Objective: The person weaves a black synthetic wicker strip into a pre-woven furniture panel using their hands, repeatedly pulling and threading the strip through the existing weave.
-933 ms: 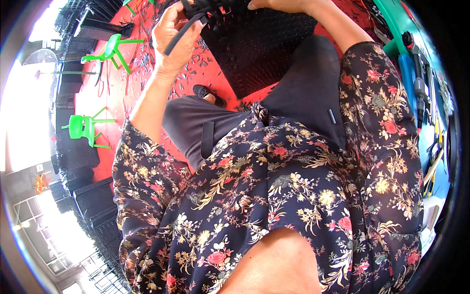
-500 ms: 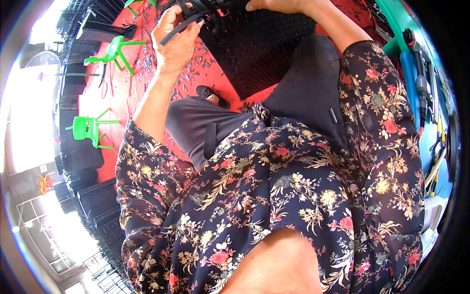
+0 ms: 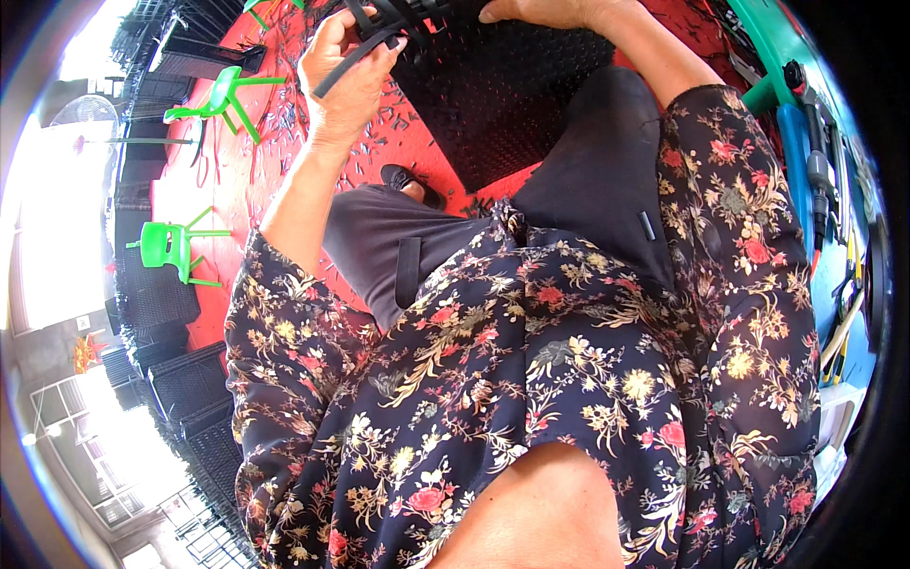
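Observation:
A large black woven piece (image 3: 474, 119), like a basket or panel of flat strips, stands past my knees at the top of the view. At its upper left corner my left hand (image 3: 343, 83) is closed, fingers bent around a loose black flat strip (image 3: 355, 66) whose free end sticks out below the thumb. More loose strips cross beside these fingers. My right hand (image 3: 545, 9) lies along the piece's top edge, thumb on the near side. Its other fingers are cut off by the picture's edge or hidden, so its grip does not show.
Strip scraps (image 3: 365, 142) litter the red floor (image 3: 303, 175). To the left are small green chairs (image 3: 169, 247) and stacks of black woven goods (image 3: 156, 303). A green table edge (image 3: 763, 43) and a blue surface with hand tools (image 3: 825, 190) stand close on my right.
My left hand has shifted slightly right, and the strip's free end has tilted and moved a little downward. My right hand stays nearly in place.

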The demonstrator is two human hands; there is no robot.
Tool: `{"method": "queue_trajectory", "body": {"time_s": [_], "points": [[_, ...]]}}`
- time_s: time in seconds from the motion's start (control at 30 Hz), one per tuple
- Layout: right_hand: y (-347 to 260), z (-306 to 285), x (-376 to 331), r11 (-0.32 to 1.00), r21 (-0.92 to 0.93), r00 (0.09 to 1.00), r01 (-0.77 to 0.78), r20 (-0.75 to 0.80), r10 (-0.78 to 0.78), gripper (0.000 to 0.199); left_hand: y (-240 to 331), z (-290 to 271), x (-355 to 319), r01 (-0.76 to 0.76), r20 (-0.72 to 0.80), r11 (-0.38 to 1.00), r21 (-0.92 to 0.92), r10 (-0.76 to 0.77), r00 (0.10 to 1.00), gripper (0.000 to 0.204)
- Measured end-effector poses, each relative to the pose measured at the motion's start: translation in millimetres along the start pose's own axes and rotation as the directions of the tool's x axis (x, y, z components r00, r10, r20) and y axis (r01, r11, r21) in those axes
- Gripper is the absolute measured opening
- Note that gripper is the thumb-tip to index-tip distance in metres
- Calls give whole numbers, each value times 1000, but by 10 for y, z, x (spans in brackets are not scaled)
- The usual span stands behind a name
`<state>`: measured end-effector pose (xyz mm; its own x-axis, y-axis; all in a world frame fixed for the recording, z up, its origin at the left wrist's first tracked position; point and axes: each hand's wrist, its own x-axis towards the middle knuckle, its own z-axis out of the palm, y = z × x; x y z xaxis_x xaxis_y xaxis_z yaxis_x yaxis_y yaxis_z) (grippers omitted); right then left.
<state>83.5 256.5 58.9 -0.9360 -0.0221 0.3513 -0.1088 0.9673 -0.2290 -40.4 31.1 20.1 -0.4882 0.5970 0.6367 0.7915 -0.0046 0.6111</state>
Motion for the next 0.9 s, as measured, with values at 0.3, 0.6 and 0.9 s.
{"method": "queue_trajectory", "body": {"time_s": [0.3, 0.6, 0.9], "points": [[-19, 7, 2, 1000, -10, 1000, 8, -15, -8, 38, 100, 48, -8, 14, -39, 999, -43, -15, 999, 33], [-46, 12, 21, 999, -30, 1000, 16, -8, -16, 39, 425, 111, 4, 57, -96, 953, 299, -30, 995, 34], [-77, 8, 20, 999, -43, 1000, 4, 2, -4, 41, 519, 170, 16, 119, -155, 943, 312, -73, 985, 30]]}}
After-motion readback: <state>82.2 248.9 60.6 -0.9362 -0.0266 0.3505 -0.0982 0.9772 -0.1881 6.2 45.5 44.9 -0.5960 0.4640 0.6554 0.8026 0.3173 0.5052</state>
